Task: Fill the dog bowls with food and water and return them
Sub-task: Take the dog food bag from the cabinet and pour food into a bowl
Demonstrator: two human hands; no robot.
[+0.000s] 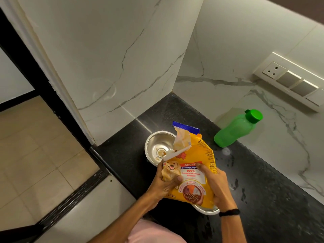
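Observation:
A yellow dog food bag point(192, 174) with a blue top is held tilted over the black counter, its torn mouth pointing down at a steel bowl point(154, 146). A few kibbles lie at the bottom of that bowl. My left hand point(166, 183) grips the bag's left side near the dog picture. My right hand point(217, 185) grips its right side. A second steel bowl point(206, 210) shows only as a rim under the bag's bottom. A green water bottle point(236, 129) with its cap on stands at the back right.
The black granite counter point(263, 199) ends at a left edge beside a tiled floor. White marble walls close in the back and left corner. A switch panel point(289, 79) is on the right wall. Wet spots mark the counter near the bottle.

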